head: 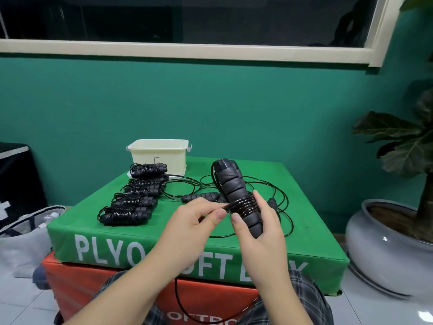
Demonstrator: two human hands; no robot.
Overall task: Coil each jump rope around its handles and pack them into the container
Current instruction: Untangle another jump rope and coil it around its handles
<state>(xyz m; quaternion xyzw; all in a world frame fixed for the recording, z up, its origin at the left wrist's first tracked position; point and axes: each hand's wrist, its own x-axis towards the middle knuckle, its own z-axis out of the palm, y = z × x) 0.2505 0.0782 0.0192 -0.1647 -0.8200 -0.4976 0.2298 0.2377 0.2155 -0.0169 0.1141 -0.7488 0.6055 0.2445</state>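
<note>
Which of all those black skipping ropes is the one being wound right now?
Find the green foam box under the window. Coiled bundles line its left side near the cream container. The rope being wound is to their right, raised: the right hand holds its paired handles, the left hand pinches its cord.

My hands hide the lower handles (254, 227); my forearms cover the box lettering (150, 250); the plant (407, 141) is cut off at right.

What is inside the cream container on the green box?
Only the cream container outer wall and rim are visible; its inside is hidden from this angle. The coiled ropes lie in front of it on the green box, outside it.
</note>
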